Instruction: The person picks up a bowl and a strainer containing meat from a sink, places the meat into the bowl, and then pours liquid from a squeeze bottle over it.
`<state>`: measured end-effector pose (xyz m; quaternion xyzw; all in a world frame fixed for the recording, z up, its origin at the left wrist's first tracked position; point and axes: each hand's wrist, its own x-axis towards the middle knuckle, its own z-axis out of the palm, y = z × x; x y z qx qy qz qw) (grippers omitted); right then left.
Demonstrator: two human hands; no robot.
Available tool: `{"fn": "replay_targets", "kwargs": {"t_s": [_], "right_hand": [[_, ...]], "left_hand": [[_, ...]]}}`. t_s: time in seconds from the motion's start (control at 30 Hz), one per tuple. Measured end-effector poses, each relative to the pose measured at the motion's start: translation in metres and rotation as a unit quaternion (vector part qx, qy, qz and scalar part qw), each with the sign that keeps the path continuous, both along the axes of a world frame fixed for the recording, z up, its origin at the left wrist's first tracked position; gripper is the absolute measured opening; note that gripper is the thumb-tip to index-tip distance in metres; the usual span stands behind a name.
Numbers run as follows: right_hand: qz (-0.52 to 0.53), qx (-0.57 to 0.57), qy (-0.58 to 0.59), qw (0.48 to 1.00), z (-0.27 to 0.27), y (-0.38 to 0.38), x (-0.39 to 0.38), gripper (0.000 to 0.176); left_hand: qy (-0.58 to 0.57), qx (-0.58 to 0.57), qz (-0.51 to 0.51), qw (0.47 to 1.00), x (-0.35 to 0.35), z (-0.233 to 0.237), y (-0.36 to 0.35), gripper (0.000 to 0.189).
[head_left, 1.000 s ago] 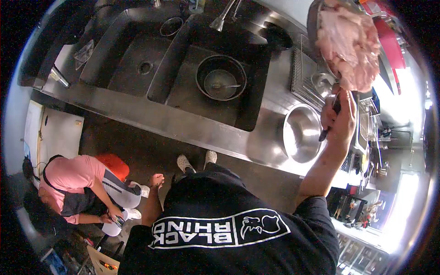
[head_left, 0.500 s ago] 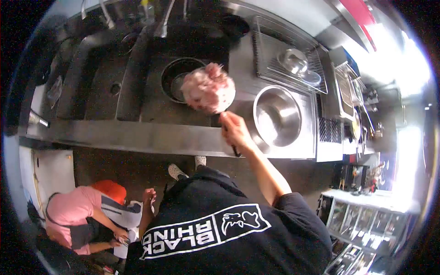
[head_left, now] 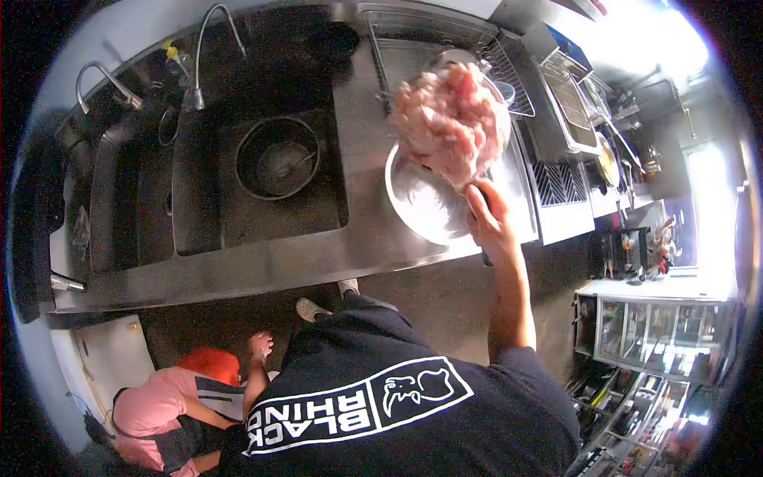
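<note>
My right hand point(head_left: 491, 219) is closed around the dark handle of a utensil. A large heap of raw pink meat pieces point(head_left: 453, 123) sits on its far end and hides the shape of that end. The heap is held up over the far right part of a shiny steel bowl point(head_left: 413, 199) on the counter, covering part of it from view. My left hand point(head_left: 260, 344) hangs beside my body, away from the counter, with its fingers loosely apart and nothing seen in them. In the sink stands a dark round pot point(head_left: 278, 157) with some liquid in it.
Two tall faucets rise behind the steel sinks point(head_left: 207, 226). A wire rack point(head_left: 509, 75) with dishes lies beyond the bowl. Trays and a frying basket point(head_left: 568, 103) stand further right. At lower left, a person in a pink shirt point(head_left: 155, 409) bends down close behind me.
My right hand has carried the heaped meat rightward, from beside the pot in the sink to over the steel bowl. The view has shifted too. My left hand stays low at my side.
</note>
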<state>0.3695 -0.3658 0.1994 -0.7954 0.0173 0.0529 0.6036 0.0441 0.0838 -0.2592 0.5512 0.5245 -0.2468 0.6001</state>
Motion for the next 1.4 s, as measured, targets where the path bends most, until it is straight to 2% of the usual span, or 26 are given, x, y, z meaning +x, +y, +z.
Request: {"fn": "replay_targets", "kwargs": {"t_s": [0.07,0.1,0.13,0.17,0.23,0.27,0.33,0.37,0.43,0.53,0.67,0.73,0.77,0.83,0.9,0.97,1.0,1.03,1.1,1.17,1.2,1.23,1.3,1.33,1.37,1.4], "right_hand": [[-0.021,-0.035,-0.042,0.998,-0.031,-0.031,-0.002,0.021],[-0.043,-0.158,-0.136,0.977,-0.047,-0.044,-0.003,0.021],[-0.065,-0.278,-0.226,0.931,-0.051,-0.051,-0.006,0.021],[-0.063,-0.344,-0.16,0.923,-0.052,-0.059,-0.009,0.023],[-0.113,-0.446,-0.1,0.882,-0.061,-0.06,-0.015,0.023],[-0.116,-0.445,-0.099,0.883,-0.061,-0.06,-0.017,0.023],[-0.114,-0.549,-0.011,0.828,-0.058,-0.061,-0.017,0.025],[-0.115,-0.547,-0.01,0.829,-0.064,-0.066,-0.016,0.025],[-0.101,-0.573,-0.083,0.809,-0.073,-0.074,-0.014,0.023],[-0.181,-0.511,-0.176,0.822,-0.048,-0.077,-0.007,0.02],[-0.171,-0.504,-0.14,0.835,-0.04,-0.079,0.004,0.021],[-0.134,-0.356,-0.146,0.913,-0.046,-0.076,0.012,0.02],[-0.124,-0.353,-0.15,0.915,-0.046,-0.07,0.015,0.02],[-0.034,-0.158,-0.12,0.98,-0.047,-0.049,0.025,0.022],[0.049,-0.027,-0.145,0.988,-0.052,-0.013,0.035,0.02],[0.145,-0.053,-0.196,0.968,-0.078,0.027,0.049,0.025],[0.139,0.023,-0.069,0.988,-0.067,0.06,0.044,0.027],[0.131,0.091,0.062,0.985,-0.055,0.094,0.035,0.029],[0.199,0.191,0.133,0.952,-0.092,0.145,0.039,0.033],[0.209,0.166,0.176,0.947,-0.137,0.189,0.049,0.036],[0.201,0.133,0.212,0.947,-0.157,0.205,0.053,0.036],[0.24,0.122,0.176,0.947,-0.233,0.219,0.071,0.037],[0.225,0.086,0.18,0.954,-0.243,0.235,0.073,0.038],[0.203,0.064,0.176,0.961,-0.225,0.241,0.071,0.04],[0.203,0.041,0.227,0.952,-0.295,0.247,0.098,0.044],[0.187,0.091,0.183,0.961,-0.261,0.251,0.092,0.044]], "left_hand": [[-0.056,-0.286,0.104,0.951,0.003,-0.035,0.017,0.015],[-0.057,-0.285,0.102,0.951,0.01,-0.035,0.013,0.015],[-0.044,-0.203,0.044,0.977,0.018,-0.034,0.005,0.014],[-0.03,-0.117,-0.015,0.992,0.026,-0.032,-0.003,0.012],[-0.026,-0.098,-0.015,0.995,0.041,-0.021,-0.012,0.012],[-0.02,-0.08,-0.013,0.996,0.046,-0.014,-0.017,0.011],[-0.014,-0.021,-0.062,0.998,0.058,-0.004,-0.03,0.012],[-0.007,0.037,-0.107,0.994,0.063,0.001,-0.034,0.013],[-0.005,0.035,-0.117,0.993,0.063,-0.01,-0.032,0.013],[-0.002,0.031,-0.087,0.996,0.069,-0.003,-0.04,0.012],[-0.01,0.008,-0.026,1.0,0.077,0.011,-0.052,0.008],[-0.022,0.021,-0.027,0.999,0.074,0.012,-0.057,0.007],[-0.036,0.035,-0.03,0.998,0.072,0.013,-0.058,0.007],[-0.046,0.009,-0.021,0.999,0.067,0.002,-0.056,0.007],[-0.061,-0.009,-0.001,0.998,0.059,0.007,-0.053,0.008],[-0.026,0.066,0.107,0.992,0.062,0.029,-0.072,0.012],[-0.058,-0.038,0.095,0.993,0.047,0.002,-0.055,0.009],[-0.061,-0.035,0.115,0.991,0.033,-0.009,-0.05,0.009],[-0.182,-0.168,0.11,0.963,0.006,-0.025,-0.045,0.011],[-0.219,-0.259,0.175,0.924,-0.033,-0.073,-0.036,0.014],[-0.232,-0.305,0.206,0.9,-0.042,-0.071,-0.036,0.017],[-0.279,-0.254,0.204,0.903,-0.057,-0.072,-0.047,0.015],[-0.364,-0.139,0.199,0.899,-0.076,-0.04,-0.083,0.013],[-0.293,-0.07,-0.005,0.954,-0.091,-0.059,-0.071,0.019],[-0.297,-0.054,0.028,0.953,-0.102,-0.056,-0.091,0.019],[-0.133,0.23,-0.183,0.947,-0.11,-0.05,-0.121,0.018]]}}
